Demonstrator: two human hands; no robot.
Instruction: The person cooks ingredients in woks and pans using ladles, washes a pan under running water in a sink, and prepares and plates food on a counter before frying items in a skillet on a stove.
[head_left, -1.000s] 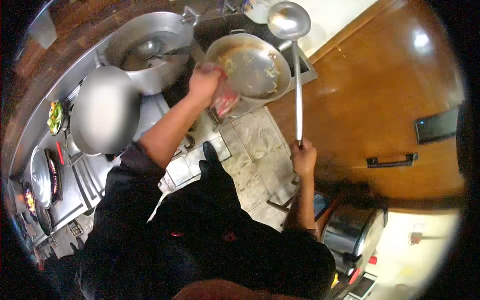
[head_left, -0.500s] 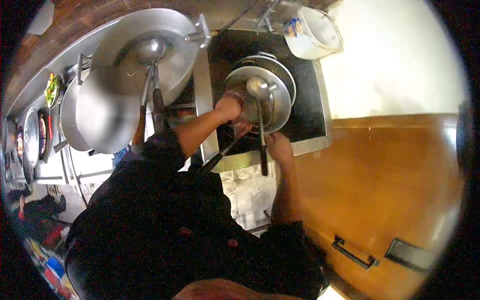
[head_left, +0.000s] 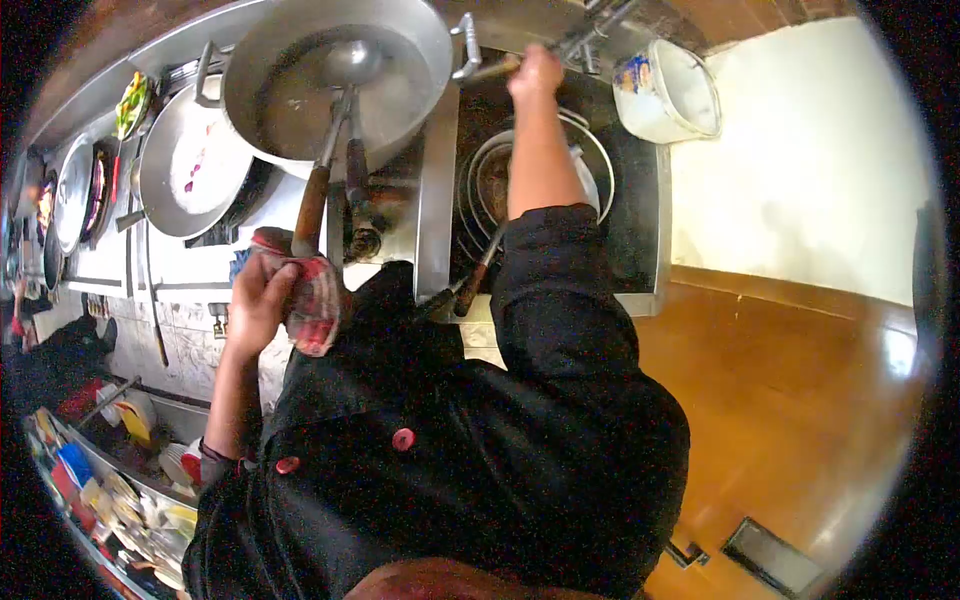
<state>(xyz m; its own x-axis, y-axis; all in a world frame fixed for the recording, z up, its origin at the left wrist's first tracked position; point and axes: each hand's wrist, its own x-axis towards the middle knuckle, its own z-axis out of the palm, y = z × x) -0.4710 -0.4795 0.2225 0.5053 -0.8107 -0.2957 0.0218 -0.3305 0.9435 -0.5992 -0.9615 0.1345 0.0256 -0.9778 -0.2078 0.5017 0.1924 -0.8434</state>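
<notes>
My left hand (head_left: 262, 300) is closed on a red-and-white checked cloth (head_left: 318, 308), just below the wooden-handled ladle (head_left: 312, 205). I cannot tell whether the cloth touches the handle. That ladle's bowl rests in a large wok (head_left: 420, 125) with cloudy liquid; a second, dark handle leans beside it. My right hand (head_left: 537, 72) reaches over the dark stove top to a metal tap pipe (head_left: 492, 70), its fingers wrapped round it. Below my right forearm, nested metal pots (head_left: 465, 185) stand on the stove, partly hidden, with another tool's handle (head_left: 478, 272) sticking out.
A white plastic bucket (head_left: 668, 95) stands at the stove's back right corner. Another wok (head_left: 165, 185) with whitish contents and a dish of green vegetables (head_left: 130, 105) are to the left. Stacked dishes (head_left: 120, 510) fill the lower left, near another person's dark clothing (head_left: 65, 350).
Both hands have left the pots. My left hand has moved left with the cloth, towards the large wok's ladle; my right hand has moved up to the tap pipe. The camera view has shifted.
</notes>
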